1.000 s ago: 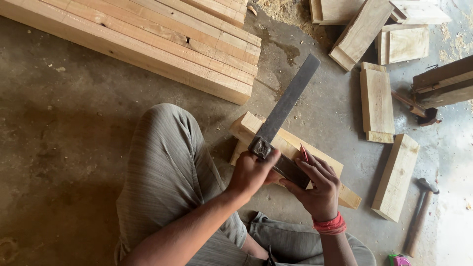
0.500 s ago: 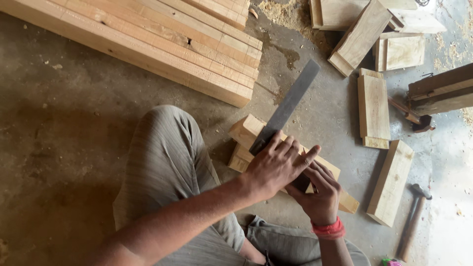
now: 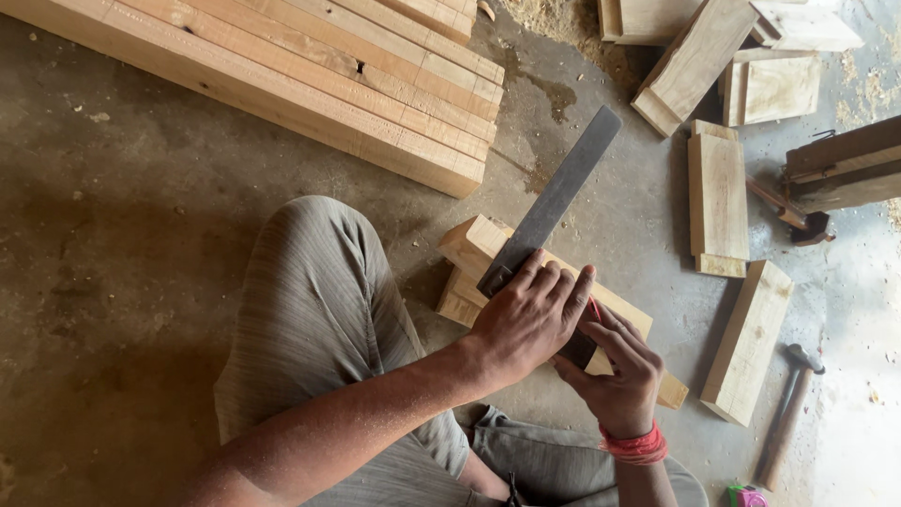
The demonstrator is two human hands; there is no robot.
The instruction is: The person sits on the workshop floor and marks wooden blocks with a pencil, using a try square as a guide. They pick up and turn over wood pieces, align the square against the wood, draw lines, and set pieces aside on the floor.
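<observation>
Centre of frame: left hand (image 3: 527, 317) lay flat, fingers spread and pressed down over the stock of a try square (image 3: 549, 214), hiding it; the dark blade ran up-right, past the wooden block (image 3: 481, 246) on the concrete floor (image 3: 113, 244). Right hand (image 3: 615, 368) — fingers pinched narrow around a red pencil (image 3: 595, 307), only its tip showing — rested on the block beside the left. Block's middle was covered by both hands. Hammer (image 3: 786, 413) lower right, handle partly cut off by the frame edge.
</observation>
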